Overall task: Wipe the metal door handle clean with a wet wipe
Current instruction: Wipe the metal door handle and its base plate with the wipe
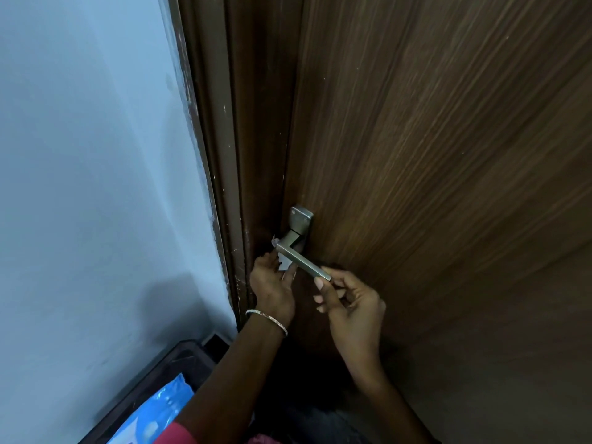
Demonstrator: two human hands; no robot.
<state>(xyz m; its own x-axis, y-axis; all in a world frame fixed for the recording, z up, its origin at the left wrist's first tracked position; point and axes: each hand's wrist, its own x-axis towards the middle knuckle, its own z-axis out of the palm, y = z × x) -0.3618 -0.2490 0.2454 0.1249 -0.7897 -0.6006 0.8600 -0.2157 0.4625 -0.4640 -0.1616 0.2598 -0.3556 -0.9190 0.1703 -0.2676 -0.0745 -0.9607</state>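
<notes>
Two bare hands work at the brushed-metal lever door handle (302, 261) on the brown wood-grain door (432, 155). Left hand (272, 283), thin bracelet (266, 320) at the wrist, grip clenched on a crumpled white wet wipe (282, 262) pressed against the lever's inner end. Right hand (349, 307) pinches the lever's free tip between thumb and forefinger. Blue plastic packet (157, 411) lies low left, beside the pale blue wall (89, 155).

Brown wood-grain door (432, 139) at right, dark brown frame (230, 155) and pale blue wall (89, 139) at left. Square-section grey metal lever handle (302, 259) on a plate with 2 screws. Left hand (272, 285), thin bangle (266, 319) at wrist, pressing crumpled white wet wipe (282, 262) against handle's near-left end. Right hand (347, 307) pinching lever's free tip. Blue plastic packet (157, 411) in dark tray (179, 357), near left.
</notes>
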